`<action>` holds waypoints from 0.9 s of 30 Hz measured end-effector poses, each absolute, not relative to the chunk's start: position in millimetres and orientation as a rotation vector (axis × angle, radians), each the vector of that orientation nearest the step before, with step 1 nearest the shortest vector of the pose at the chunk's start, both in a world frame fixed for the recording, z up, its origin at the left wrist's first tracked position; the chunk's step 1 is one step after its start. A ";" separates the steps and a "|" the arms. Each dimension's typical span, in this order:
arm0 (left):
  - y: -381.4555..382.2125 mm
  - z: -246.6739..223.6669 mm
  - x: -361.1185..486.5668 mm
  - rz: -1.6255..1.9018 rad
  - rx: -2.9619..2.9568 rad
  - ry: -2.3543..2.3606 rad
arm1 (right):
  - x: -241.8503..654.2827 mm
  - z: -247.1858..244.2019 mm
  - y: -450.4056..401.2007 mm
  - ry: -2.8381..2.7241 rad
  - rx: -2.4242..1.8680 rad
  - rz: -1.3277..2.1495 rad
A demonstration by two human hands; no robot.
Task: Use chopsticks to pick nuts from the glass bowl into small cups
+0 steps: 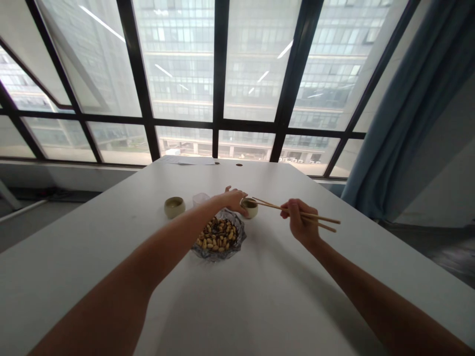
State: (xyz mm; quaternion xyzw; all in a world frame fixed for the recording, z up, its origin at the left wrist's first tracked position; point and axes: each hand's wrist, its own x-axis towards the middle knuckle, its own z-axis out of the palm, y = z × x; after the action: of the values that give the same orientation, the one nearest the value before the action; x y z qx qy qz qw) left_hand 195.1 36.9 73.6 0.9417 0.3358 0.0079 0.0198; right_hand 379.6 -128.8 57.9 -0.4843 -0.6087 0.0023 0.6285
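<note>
My right hand is closed round a pair of wooden chopsticks, whose tips point left over the rim of a small pale cup. With its fingers round the left side of that cup, my left hand reaches across from the left. Under my left forearm sits a crinkled clear bowl holding nuts in shells mixed with small dark pieces. My forearm hides the bowl's upper left part. Left of it stands a second small cup. Partly behind my forearm is a clear plastic container.
Everything stands on a long white table. White paper lies at its far end, near two round dark holes. Beyond are tall dark-framed windows. A blue curtain hangs at the right.
</note>
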 end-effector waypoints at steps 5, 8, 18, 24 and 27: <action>38.1 85.2 116.9 0.386 2.931 1.091 | 364.1 92.8 -140.8 -1.310 -1.100 0.341; 39.6 81.3 59.6 0.662 2.883 1.196 | 350.9 99.5 -138.3 -1.415 -1.156 0.619; 35.2 15.9 -15.0 1.126 2.327 1.435 | 306.8 75.1 -111.7 -1.391 -1.072 0.507; 26.2 0.8 -15.2 1.302 2.069 1.424 | 312.4 79.6 -120.7 -1.439 -1.105 0.532; 25.8 1.3 -15.6 1.258 2.029 1.450 | 312.6 76.7 -123.2 -1.540 -1.137 0.636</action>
State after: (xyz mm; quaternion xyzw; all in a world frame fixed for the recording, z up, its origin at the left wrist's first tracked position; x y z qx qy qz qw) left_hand -15.6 25.8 1.3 0.7154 0.5113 0.4435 0.1734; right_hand 312.6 -123.2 76.7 -0.4768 -0.6459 0.2668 0.5332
